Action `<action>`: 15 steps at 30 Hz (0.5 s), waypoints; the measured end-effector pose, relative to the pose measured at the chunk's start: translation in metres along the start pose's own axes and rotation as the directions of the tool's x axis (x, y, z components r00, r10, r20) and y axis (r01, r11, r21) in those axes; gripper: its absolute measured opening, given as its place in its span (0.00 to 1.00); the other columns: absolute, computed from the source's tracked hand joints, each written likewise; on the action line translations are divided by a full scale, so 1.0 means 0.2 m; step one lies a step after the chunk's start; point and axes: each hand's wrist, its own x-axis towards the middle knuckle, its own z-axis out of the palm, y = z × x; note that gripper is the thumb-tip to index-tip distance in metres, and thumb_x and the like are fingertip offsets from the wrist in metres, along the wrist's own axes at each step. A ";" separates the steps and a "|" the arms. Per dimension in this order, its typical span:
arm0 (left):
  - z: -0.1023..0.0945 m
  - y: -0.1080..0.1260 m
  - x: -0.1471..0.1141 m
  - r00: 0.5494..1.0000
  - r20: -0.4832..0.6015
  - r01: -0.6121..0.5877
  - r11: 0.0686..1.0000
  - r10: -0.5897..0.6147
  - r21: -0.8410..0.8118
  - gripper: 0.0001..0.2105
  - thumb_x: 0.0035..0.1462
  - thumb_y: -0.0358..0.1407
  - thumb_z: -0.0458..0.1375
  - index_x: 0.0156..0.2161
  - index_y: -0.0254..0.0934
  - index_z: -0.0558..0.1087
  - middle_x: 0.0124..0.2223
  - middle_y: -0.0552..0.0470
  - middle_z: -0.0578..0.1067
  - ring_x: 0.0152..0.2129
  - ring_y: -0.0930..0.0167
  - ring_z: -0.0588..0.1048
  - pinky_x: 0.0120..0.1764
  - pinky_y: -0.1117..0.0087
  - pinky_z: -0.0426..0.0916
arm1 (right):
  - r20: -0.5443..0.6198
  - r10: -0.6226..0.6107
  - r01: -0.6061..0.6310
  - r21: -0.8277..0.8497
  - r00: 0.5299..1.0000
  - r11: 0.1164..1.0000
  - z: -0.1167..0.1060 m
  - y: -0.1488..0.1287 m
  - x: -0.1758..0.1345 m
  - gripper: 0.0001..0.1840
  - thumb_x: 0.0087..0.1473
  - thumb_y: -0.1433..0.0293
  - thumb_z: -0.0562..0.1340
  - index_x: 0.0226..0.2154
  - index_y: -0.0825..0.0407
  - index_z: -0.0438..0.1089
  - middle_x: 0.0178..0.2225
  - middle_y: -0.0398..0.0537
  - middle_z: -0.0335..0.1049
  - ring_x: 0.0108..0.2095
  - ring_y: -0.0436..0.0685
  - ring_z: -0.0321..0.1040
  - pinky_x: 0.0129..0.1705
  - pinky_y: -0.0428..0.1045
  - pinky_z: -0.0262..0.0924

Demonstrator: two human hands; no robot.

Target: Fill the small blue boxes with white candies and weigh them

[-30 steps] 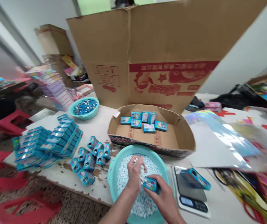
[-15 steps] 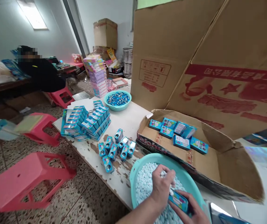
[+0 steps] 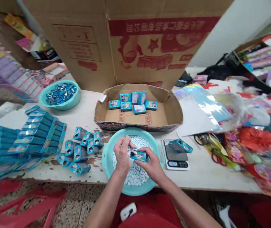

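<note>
Over a turquoise basin [image 3: 109, 161] of small white candies [image 3: 135, 177], my right hand [image 3: 153, 166] grips a small blue candy tin [image 3: 138, 155]. The tin lies tilted, its dark opening facing left. My left hand [image 3: 122, 153] is closed around some white candies at that opening, fingertips touching or nearly touching the tin. Several similar blue tins [image 3: 79, 153] with round holes stand left of the basin. To the right, another blue tin [image 3: 181, 145] rests tilted on a digital scale [image 3: 176, 164].
Behind the basin, a cut-down cardboard box [image 3: 138, 124] holds several blue tins. Stacked blue packs [image 3: 38, 136] and a basin of blue metallic pieces [image 3: 61, 106] are at left. Scissors [image 3: 218, 159] and colourful wrappers [image 3: 249, 142] lie at right. A tall cardboard panel [image 3: 102, 69] stands behind.
The view has swung right and down, bringing the scale and wrappers into sight and losing the seated person. Both hands remain over the basin, with the tin still in the right hand.
</note>
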 end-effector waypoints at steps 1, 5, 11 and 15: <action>0.01 0.00 -0.01 1.000 0.004 -0.004 1.000 0.004 0.010 0.12 0.54 0.41 0.57 0.25 0.35 0.67 0.21 0.55 0.68 0.20 0.74 0.68 0.31 0.73 0.63 | -0.019 -0.006 0.007 0.017 1.000 1.000 0.00 0.00 -0.01 0.16 0.43 0.68 0.68 0.36 0.51 0.68 0.36 0.45 0.68 0.39 0.58 0.65 0.42 0.51 0.59; 0.05 -0.02 -0.03 0.999 0.010 -0.051 0.995 0.051 0.088 0.09 0.53 0.38 0.58 0.27 0.34 0.67 0.22 0.56 0.68 0.20 0.75 0.67 0.28 0.74 0.63 | -0.084 -0.021 0.026 0.064 0.996 0.998 -0.03 0.01 -0.03 0.17 0.40 0.72 0.69 0.35 0.51 0.68 0.34 0.43 0.67 0.37 0.55 0.65 0.41 0.49 0.59; 0.13 -0.07 -0.05 0.993 0.059 -0.105 0.987 0.098 0.124 0.07 0.52 0.36 0.59 0.27 0.34 0.68 0.20 0.56 0.68 0.19 0.75 0.67 0.25 0.74 0.62 | -0.117 -0.019 0.027 0.065 0.993 0.998 -0.11 0.05 -0.03 0.22 0.35 0.74 0.73 0.35 0.51 0.69 0.34 0.42 0.68 0.37 0.55 0.65 0.41 0.48 0.59; 0.19 -0.06 -0.09 0.986 0.158 -0.062 0.993 0.045 0.102 0.07 0.52 0.37 0.58 0.29 0.34 0.68 0.20 0.55 0.68 0.17 0.74 0.68 0.23 0.74 0.62 | -0.101 -0.035 0.043 0.079 0.994 0.996 -0.16 0.08 -0.05 0.21 0.35 0.73 0.73 0.35 0.50 0.70 0.34 0.42 0.69 0.38 0.55 0.65 0.42 0.49 0.58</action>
